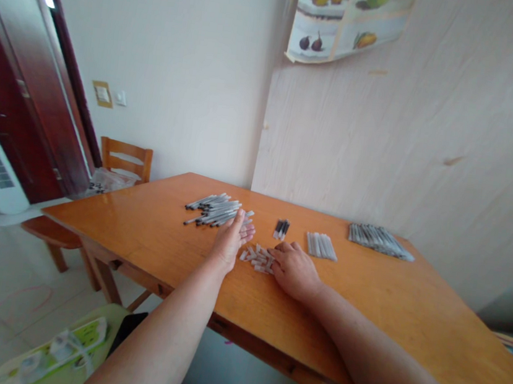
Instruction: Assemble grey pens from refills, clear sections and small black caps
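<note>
My left hand (231, 239) is held on edge beside a loose pile of grey pens with black ends (214, 210), its thumb up and its fingers stretched out. I see nothing in its grip. My right hand (296, 268) rests palm down at the right side of a heap of short whitish translucent pieces that look like pen caps (258, 257). Its fingers are spread and slightly bent, and the fingertips touch the heap. Whether a piece sits under them is hidden. Just beyond lies a small group of black-and-clear pieces (281, 229).
On the wooden table (362, 317), a row of clear tubes (321, 245) lies right of my right hand. Farther right is a flat bundle of dark pens (379, 241). A wooden chair (126, 157) and a green stool with a power strip (79, 344) stand at the left.
</note>
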The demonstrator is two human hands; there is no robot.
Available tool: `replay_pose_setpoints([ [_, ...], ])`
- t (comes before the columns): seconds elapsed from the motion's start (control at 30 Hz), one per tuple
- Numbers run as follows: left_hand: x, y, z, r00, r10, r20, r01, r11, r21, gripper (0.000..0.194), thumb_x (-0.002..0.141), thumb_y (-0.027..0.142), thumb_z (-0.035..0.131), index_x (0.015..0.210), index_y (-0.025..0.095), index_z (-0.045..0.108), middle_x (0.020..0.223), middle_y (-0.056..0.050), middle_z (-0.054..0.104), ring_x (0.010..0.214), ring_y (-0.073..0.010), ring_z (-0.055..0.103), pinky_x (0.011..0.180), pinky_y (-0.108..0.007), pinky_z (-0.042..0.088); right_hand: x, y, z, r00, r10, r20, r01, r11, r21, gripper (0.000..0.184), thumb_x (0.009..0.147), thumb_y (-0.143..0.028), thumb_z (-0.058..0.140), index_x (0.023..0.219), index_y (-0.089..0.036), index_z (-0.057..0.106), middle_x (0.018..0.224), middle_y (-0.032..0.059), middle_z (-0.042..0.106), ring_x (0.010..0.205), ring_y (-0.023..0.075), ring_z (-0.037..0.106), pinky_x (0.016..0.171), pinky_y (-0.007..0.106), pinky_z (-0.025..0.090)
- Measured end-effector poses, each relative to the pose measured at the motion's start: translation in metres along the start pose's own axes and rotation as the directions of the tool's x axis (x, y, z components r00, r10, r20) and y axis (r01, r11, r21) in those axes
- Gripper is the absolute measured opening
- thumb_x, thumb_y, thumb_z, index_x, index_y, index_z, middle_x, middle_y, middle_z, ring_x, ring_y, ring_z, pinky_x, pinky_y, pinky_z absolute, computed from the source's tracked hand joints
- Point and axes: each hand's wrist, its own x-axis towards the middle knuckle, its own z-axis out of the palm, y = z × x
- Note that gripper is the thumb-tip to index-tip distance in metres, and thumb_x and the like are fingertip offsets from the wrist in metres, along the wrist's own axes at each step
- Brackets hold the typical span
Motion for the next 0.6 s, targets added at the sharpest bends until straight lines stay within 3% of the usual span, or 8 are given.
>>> replay_pose_setpoints([
  [0.2, -0.003, 0.003, 0.001, 0.998, -0.056, 0.000, 0.056, 0.998, -0.036, 0.062, 0.080, 0.072, 0.051, 0.100, 0.015, 0.063, 0.095, -0.014, 0.070, 0.086, -0.0193, 0.067, 0.081, -0.032, 0.052, 0.000, 0.001, 0.005, 0.999, -0.037, 0.019, 0.036, 0.998, 0.049, 0.032, 0.095, -0.028, 0.043, 0.118, -0.025, 0.066, 0.126, 0.0080, 0.060, 0.110, 0.0247, 0.048, 0.094, 0.038, 0.036],
  [0.33, -0.005, 0.004, 0.001, 0.995, -0.090, 0.031, 0.092, 0.993, -0.076, 0.061, 0.085, 0.069, 0.043, 0.102, 0.014, 0.064, 0.101, -0.015, 0.069, 0.088, -0.0189, 0.066, 0.081, -0.031, 0.051, 0.000, 0.004, 0.008, 0.998, -0.013, -0.058, 0.019, 0.995, 0.102, 0.037, 0.095, -0.029, 0.045, 0.127, -0.025, 0.062, 0.132, 0.0085, 0.057, 0.116, 0.0262, 0.046, 0.096, 0.041, 0.036],
  [0.47, -0.006, 0.001, 0.001, 0.993, -0.098, 0.066, 0.102, 0.993, -0.064, 0.052, 0.090, 0.059, 0.044, 0.106, 0.014, 0.064, 0.109, -0.016, 0.068, 0.085, -0.0174, 0.066, 0.079, -0.029, 0.052, 0.003, 0.006, 0.010, 0.984, 0.027, -0.177, 0.023, 0.961, 0.275, 0.032, 0.096, -0.030, 0.044, 0.115, -0.020, 0.068, 0.116, 0.0105, 0.064, 0.106, 0.0222, 0.053, 0.094, 0.035, 0.039],
  [0.6, -0.007, -0.005, 0.004, 0.990, -0.078, 0.116, 0.077, 0.997, 0.011, 0.047, 0.088, 0.055, 0.053, 0.112, 0.016, 0.065, 0.116, -0.016, 0.066, 0.088, -0.0193, 0.067, 0.077, -0.031, 0.052, 0.007, 0.005, 0.013, 0.975, 0.117, -0.190, 0.012, 0.824, 0.567, 0.036, 0.098, -0.037, 0.039, 0.087, -0.018, 0.068, 0.086, 0.0064, 0.066, 0.082, 0.0175, 0.057, 0.077, 0.029, 0.043],
])
